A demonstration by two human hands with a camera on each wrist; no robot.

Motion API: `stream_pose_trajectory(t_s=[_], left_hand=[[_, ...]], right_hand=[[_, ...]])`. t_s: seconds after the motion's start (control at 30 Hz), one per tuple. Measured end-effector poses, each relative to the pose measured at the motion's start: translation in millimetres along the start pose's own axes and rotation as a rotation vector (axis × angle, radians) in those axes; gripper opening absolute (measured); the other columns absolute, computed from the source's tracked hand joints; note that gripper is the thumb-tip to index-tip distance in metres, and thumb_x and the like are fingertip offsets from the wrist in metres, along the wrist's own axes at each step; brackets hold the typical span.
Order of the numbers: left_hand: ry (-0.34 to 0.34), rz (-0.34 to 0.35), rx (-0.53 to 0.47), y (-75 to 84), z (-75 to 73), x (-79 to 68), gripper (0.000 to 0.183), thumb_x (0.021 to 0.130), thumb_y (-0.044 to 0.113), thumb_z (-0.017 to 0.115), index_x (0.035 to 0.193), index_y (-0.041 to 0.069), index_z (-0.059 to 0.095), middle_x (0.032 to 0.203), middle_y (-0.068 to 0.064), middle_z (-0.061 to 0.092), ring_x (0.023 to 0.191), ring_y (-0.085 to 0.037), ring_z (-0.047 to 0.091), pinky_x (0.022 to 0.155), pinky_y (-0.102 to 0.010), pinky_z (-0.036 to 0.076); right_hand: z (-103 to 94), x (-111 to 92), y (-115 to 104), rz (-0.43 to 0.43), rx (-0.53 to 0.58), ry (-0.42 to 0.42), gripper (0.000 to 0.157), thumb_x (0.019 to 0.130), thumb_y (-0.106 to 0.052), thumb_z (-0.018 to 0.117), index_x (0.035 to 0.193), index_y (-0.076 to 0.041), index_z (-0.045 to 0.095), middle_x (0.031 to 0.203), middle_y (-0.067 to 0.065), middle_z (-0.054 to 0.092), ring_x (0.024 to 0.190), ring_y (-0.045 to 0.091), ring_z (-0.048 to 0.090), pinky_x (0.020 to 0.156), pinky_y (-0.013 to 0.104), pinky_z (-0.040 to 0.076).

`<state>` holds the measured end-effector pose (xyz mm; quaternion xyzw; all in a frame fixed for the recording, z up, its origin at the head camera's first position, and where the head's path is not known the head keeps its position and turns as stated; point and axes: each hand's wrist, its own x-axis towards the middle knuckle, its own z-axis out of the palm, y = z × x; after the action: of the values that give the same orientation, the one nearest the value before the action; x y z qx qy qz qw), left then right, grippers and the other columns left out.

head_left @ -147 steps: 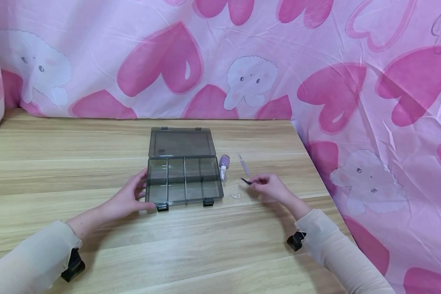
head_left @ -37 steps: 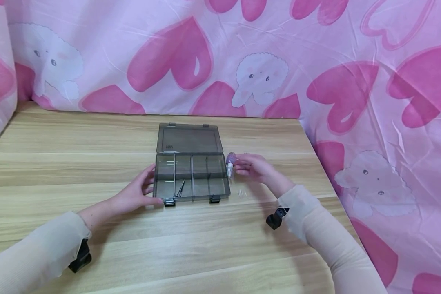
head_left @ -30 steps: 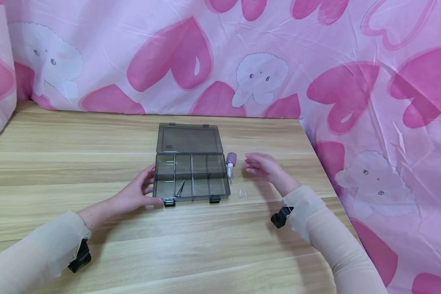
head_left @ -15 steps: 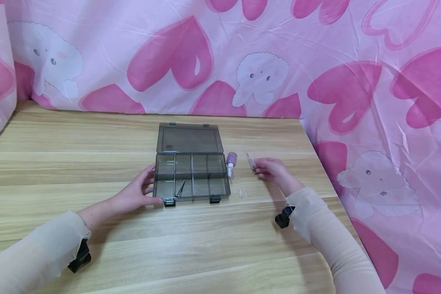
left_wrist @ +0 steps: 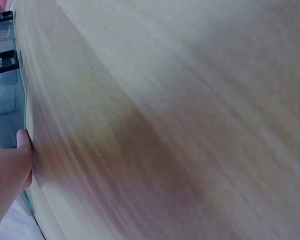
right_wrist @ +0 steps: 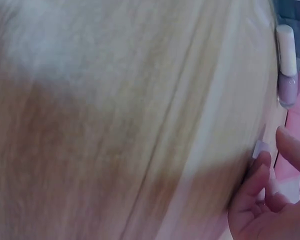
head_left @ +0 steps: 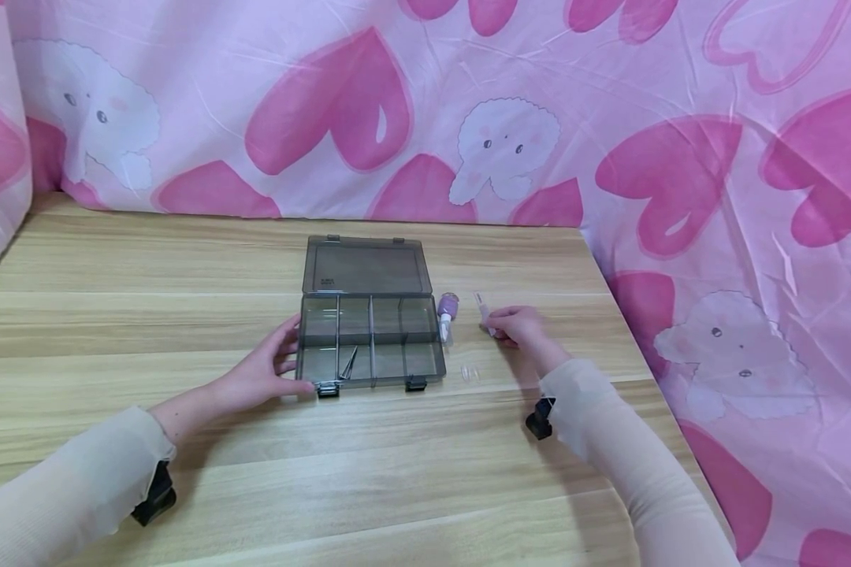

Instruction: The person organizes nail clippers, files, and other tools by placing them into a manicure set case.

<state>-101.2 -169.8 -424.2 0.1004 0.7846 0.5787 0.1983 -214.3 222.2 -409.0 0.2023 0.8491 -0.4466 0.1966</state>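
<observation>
A smoky clear divided organizer box (head_left: 366, 383) lies open on the table. My left hand (head_left: 251, 382) holds its left front corner, thumb at the front edge and fingers along the side. In the left wrist view the thumb (left_wrist: 23, 140) lies against the box wall. Dark tweezers (head_left: 349, 364) lean inside a front compartment. To the right of the box, my right hand (head_left: 528, 329) pinches the near end of a slim clear-and-purple stick (head_left: 481, 303). A pale end of the stick (right_wrist: 260, 148) shows at the fingertips in the right wrist view.
A purple nail polish bottle with a white cap (head_left: 447, 307) lies against the box's right side. Small clear curved pieces (head_left: 470, 372) lie near its front right corner. A pink heart-print cloth (head_left: 326, 102) hangs behind and beside the wooden table (head_left: 369, 472).
The tweezers, earlier in my right hand, now lie in the box. My right hand has left the polish bottle and moved right to the slim stick. My left hand stays at the box.
</observation>
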Motion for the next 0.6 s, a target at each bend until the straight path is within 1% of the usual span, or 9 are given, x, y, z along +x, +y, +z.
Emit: stream_pose_trajectory(t_s=[0.07,0.27,0.47,0.6], left_hand=[[0.001,0.0,0.0,0.1,-0.1,-0.3,0.114,0.073,0.01,0.077,0.149,0.001,-0.007,0.149,-0.034,0.015,0.133,-0.048,0.029,0.109,-0.051,0.032],[0.002,0.004,0.002,-0.6,0.3,0.0,0.114,0.073,0.011,0.077,0.149,0.001,-0.007,0.149,-0.033,0.015,0.133,-0.048,0.028,0.11,-0.051,0.031],[0.007,0.001,0.005,-0.9,0.7,0.5,0.114,0.073,0.01,0.077,0.149,0.002,-0.007,0.149,-0.033,0.015,0.133,-0.048,0.029,0.109,-0.05,0.032],[0.003,0.0,0.008,-0.4,0.9,0.9,0.113,0.073,0.011,0.077,0.149,0.002,-0.007,0.149,-0.033,0.015,0.133,-0.048,0.029,0.11,-0.05,0.031]], right_hand=[[1.8,0.5,-0.6,-0.011,-0.016,0.014,0.037,0.081,-0.014,0.071,0.113,0.0,0.062,0.064,-0.007,0.058,0.057,0.004,0.05,0.052,0.016,0.045],[3.1,4.4,-1.1,-0.017,-0.001,0.032,0.03,0.08,-0.006,0.068,0.108,0.003,0.063,0.054,-0.007,0.055,0.048,0.002,0.048,0.045,0.014,0.041],[5.1,6.3,-1.3,-0.052,-0.063,0.043,0.024,0.079,-0.009,0.07,0.1,0.002,0.064,0.057,-0.005,0.057,0.052,0.004,0.051,0.046,0.015,0.045],[5.5,6.7,-1.4,-0.064,-0.088,0.045,0.023,0.079,-0.009,0.071,0.098,0.002,0.065,0.057,-0.004,0.057,0.052,0.006,0.052,0.046,0.016,0.046]])
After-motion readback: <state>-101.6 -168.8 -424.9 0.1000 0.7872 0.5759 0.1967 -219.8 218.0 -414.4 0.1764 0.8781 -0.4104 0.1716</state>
